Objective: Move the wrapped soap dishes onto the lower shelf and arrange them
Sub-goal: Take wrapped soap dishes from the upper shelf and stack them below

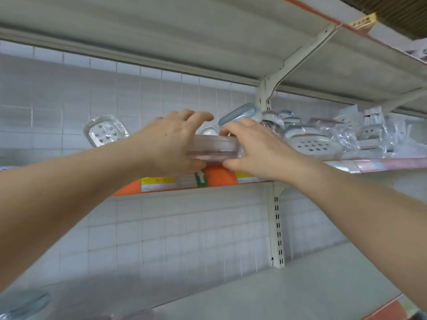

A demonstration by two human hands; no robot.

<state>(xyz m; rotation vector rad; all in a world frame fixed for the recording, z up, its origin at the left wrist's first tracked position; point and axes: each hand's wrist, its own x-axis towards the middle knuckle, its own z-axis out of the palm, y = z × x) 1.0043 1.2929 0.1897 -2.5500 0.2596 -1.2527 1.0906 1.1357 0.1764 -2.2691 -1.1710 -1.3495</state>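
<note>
Upper shelf (381, 163), left portion: one clear wrapped soap dish (105, 131) stands tilted near the back wall. At the shelf's front edge, above the orange price strip (215, 177), the left hand (171, 144) grips the left end of a pinkish wrapped soap dish (213, 147), fingers curled over its top and thumb beneath. The right hand (256, 148) grips the same dish's right end. Right portion of the shelf: a heap of wrapped soap dishes (312, 137), several blue-rimmed. Lower shelf (300, 285): blurred items at its left front corner.
</note>
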